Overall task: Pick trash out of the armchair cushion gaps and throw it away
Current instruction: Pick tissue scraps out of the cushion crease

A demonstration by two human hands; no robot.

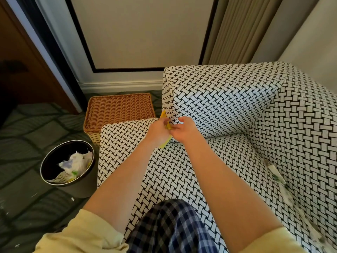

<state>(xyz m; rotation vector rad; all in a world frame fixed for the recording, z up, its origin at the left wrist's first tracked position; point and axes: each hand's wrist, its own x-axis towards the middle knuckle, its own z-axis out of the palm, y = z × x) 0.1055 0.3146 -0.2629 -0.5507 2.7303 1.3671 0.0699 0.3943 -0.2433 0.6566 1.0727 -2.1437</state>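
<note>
**Inspector A:** Yellow trash (pixel 165 127), apparently a crumpled wrapper, is found at the gap where the seat cushion (pixel 182 172) meets the inner face of the far armrest (pixel 218 101) of the armchair (pixel 300 125). Its long axis is judged near upright: one tip is seen above the hands at about 12 o'clock, another below at about 6 o'clock.

**Inspector B:** Which hand is nearer?

**Inspector A:** Both are at it. The left hand (pixel 158 131) is closed around the middle of the piece. The right hand (pixel 184 129) is set just beside it at 3 o'clock, fingers curled narrow toward the same piece; whether it is actually gripped there cannot be told.

**Inspector B:** Pose of the arms?

**Inspector A:** Both forearms are extended forward and converge on the gap, the left wrist over the front corner of the cushion. A knee in checked fabric (pixel 173 227) is rested on the cushion edge.

**Inspector B:** And the disposal point?

**Inspector A:** A round bin (pixel 54 177), already holding crumpled paper, is stood on the floor at about 8 o'clock from the hands, well apart, beside a wicker basket (pixel 118 108). The left hand is judged better placed for the carry, the bin being on its side. Further debris (pixel 275 172) is noted at the opposite cushion gap, at about 4 o'clock, untouched.
</note>
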